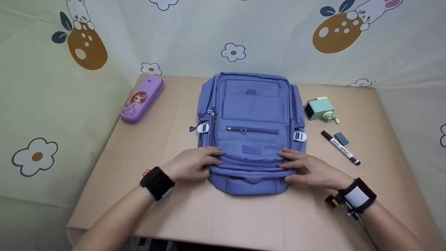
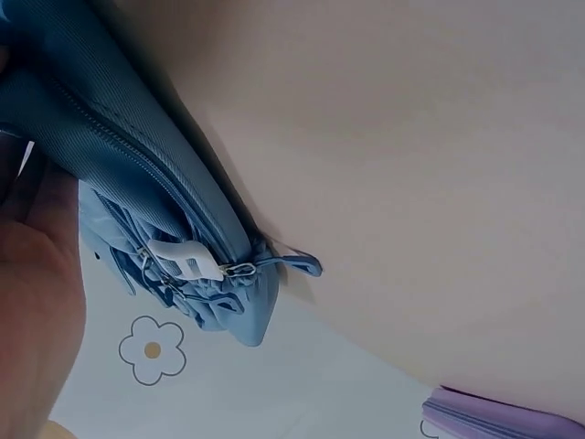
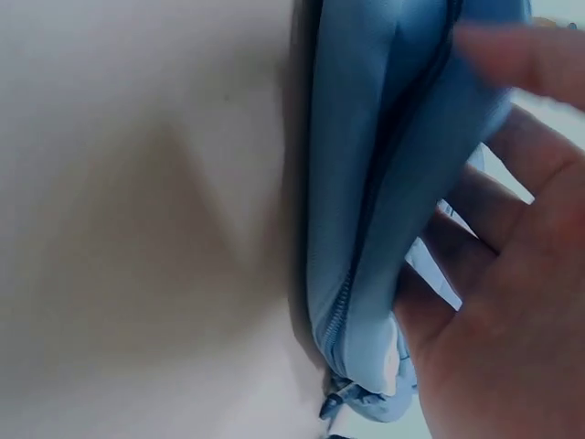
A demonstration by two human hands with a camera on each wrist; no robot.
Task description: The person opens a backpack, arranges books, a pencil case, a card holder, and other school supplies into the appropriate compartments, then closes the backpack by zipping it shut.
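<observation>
A blue backpack (image 1: 258,108) lies front side up on the table, its bottom end toward me. My left hand (image 1: 191,164) rests on its lower left side, with fingertips on the front panel. Opposite it, my right hand (image 1: 310,169) touches the lower right side, the fingers spread over the front. In the left wrist view, the side zipper (image 2: 137,155) and a white buckle (image 2: 187,261) show beside the palm. The right wrist view has the thumb (image 3: 521,59) blurred over the bag's zipped edge, while the fingers reach past the fabric and their tips are hidden.
A purple pencil case (image 1: 143,99) lies at the table's back left. To the right of the backpack are a green hand-crank sharpener (image 1: 320,108), a blue-grey eraser (image 1: 341,138) and a black-and-white marker (image 1: 340,147). A patterned cloth (image 1: 195,38) hangs behind the table.
</observation>
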